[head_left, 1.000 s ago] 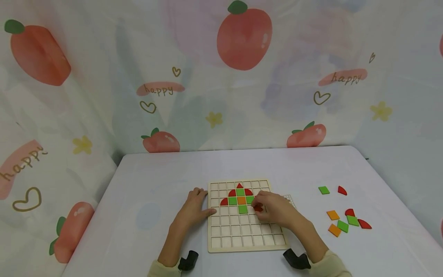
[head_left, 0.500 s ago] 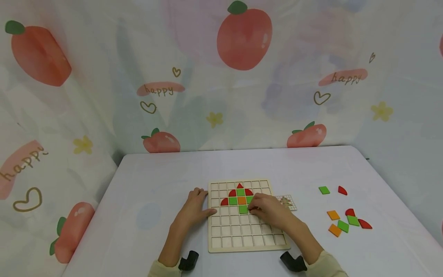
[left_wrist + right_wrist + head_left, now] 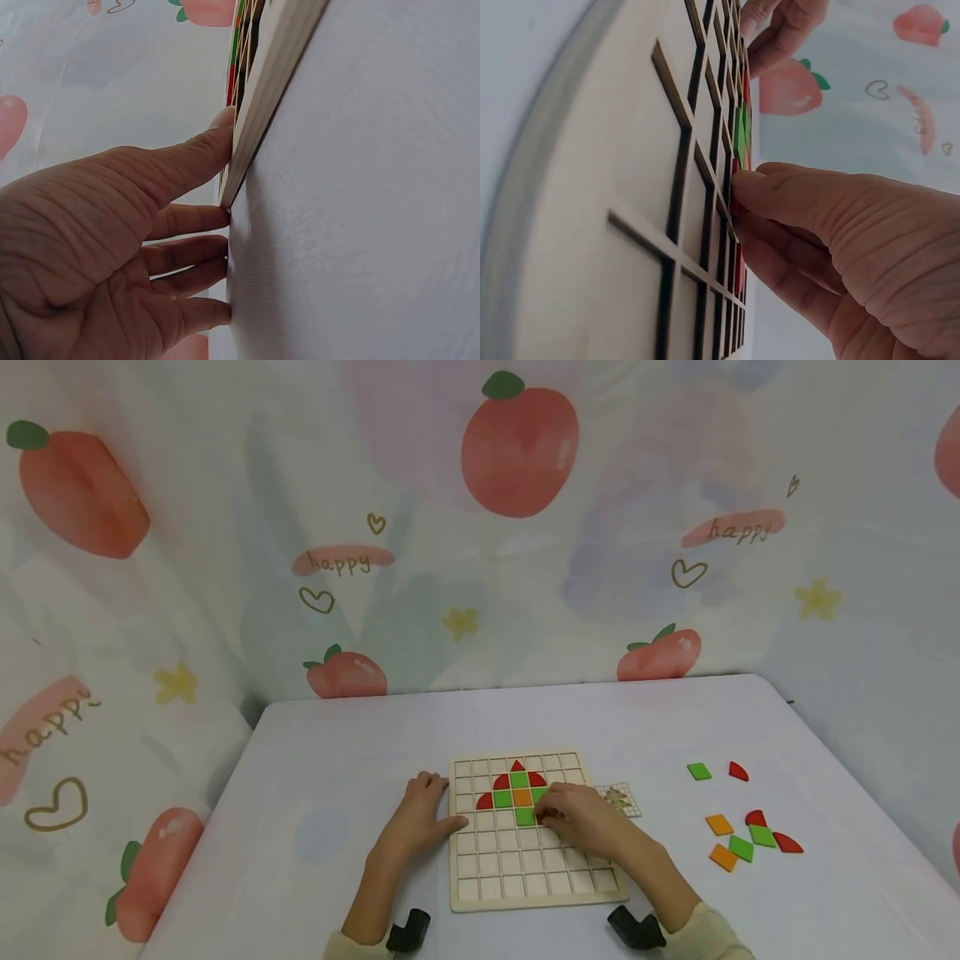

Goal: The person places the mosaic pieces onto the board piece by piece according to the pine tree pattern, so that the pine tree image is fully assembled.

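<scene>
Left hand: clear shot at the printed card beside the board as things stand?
Probably not directly: the left hand rests at the board's left edge, the card lies past its right edge, and the right hand sits between.

The board (image 3: 502, 864) is pale wood, square, with raised strips dividing it into cells, and lies flat on the desk (image 3: 315, 760). In its far half, a red triangle (image 3: 517, 767) tops a column of green, orange and green squares. Red rounded pieces (image 3: 502, 782) flank the upper green; green squares (image 3: 502, 799) flank the orange square (image 3: 521, 797), with another red rounded piece farther left. The right hand (image 3: 581, 817) pinches a red piece (image 3: 735, 169) just beside the lowest green, its shape mostly hidden.
</scene>
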The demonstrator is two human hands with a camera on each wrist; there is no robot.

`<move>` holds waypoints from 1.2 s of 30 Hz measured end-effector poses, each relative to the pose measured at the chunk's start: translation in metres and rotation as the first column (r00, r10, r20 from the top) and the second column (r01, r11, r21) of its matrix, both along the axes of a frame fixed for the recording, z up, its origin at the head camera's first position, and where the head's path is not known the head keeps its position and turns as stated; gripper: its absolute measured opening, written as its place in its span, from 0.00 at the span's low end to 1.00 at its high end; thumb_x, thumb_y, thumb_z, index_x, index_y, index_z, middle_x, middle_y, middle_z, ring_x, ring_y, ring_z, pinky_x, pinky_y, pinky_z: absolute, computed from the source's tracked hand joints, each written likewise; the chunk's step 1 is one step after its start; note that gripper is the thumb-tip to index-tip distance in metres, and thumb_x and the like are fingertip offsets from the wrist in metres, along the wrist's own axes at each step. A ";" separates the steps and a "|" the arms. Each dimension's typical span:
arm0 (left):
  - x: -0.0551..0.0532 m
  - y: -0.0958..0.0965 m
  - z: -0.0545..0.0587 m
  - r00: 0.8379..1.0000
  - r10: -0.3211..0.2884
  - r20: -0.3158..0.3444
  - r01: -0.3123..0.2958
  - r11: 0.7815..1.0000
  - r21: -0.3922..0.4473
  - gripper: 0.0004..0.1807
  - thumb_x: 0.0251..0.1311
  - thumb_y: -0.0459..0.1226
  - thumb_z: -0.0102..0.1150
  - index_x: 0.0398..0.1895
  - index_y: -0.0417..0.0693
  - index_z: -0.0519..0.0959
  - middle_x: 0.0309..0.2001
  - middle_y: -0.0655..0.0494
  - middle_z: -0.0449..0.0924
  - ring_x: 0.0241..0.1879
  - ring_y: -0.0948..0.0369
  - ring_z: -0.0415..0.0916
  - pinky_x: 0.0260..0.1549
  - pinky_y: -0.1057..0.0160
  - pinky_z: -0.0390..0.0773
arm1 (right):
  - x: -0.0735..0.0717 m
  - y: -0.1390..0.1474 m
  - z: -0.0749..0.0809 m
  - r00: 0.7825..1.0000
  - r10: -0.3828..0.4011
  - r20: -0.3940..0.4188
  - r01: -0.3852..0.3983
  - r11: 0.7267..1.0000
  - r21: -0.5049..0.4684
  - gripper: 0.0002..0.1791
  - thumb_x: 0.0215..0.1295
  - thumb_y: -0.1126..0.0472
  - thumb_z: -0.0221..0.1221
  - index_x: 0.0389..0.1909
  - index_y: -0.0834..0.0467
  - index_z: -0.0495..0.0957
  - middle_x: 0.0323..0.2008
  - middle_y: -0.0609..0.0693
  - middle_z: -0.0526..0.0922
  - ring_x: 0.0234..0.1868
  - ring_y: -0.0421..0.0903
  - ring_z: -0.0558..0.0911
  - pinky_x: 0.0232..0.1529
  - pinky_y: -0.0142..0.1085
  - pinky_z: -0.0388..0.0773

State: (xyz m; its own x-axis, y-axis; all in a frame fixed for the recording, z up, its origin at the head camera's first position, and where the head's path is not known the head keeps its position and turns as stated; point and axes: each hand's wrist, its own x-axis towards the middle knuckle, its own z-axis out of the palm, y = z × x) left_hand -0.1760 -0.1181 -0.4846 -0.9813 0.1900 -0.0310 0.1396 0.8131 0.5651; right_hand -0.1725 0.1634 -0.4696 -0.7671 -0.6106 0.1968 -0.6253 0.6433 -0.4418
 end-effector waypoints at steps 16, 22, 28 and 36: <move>0.001 0.002 0.000 1.000 0.019 -0.004 -0.019 1.000 -0.002 0.38 0.56 0.43 0.77 0.67 0.34 0.73 0.65 0.36 0.70 0.68 0.41 0.66 0.63 0.43 0.74 | -0.012 0.057 0.026 0.967 -0.254 0.018 0.254 0.967 0.004 0.11 0.63 0.66 0.69 0.46 0.60 0.86 0.40 0.48 0.85 0.40 0.46 0.83 0.42 0.43 0.84; 0.002 0.003 0.001 1.000 0.024 0.005 -0.024 1.000 -0.004 0.39 0.57 0.43 0.76 0.67 0.34 0.73 0.66 0.36 0.70 0.69 0.42 0.66 0.63 0.44 0.74 | -0.013 0.091 0.035 0.942 -0.332 -0.057 0.330 0.943 -0.043 0.12 0.61 0.68 0.70 0.46 0.63 0.85 0.41 0.54 0.87 0.40 0.51 0.84 0.41 0.48 0.84; 0.003 0.003 0.002 1.000 0.023 -0.001 -0.023 1.000 -0.011 0.39 0.57 0.43 0.76 0.67 0.34 0.73 0.66 0.36 0.70 0.68 0.42 0.66 0.63 0.44 0.74 | -0.008 0.124 0.047 0.903 -0.428 -0.048 0.424 0.903 -0.071 0.14 0.62 0.67 0.69 0.48 0.65 0.84 0.45 0.61 0.86 0.42 0.57 0.84 0.43 0.53 0.83; 0.003 0.004 0.002 0.999 0.032 0.013 -0.032 0.999 -0.005 0.39 0.57 0.43 0.76 0.68 0.34 0.72 0.66 0.36 0.69 0.69 0.42 0.66 0.64 0.44 0.74 | 0.004 0.169 0.055 0.844 -0.536 0.013 0.536 0.843 -0.042 0.17 0.66 0.62 0.68 0.52 0.66 0.82 0.45 0.63 0.86 0.42 0.60 0.84 0.38 0.41 0.83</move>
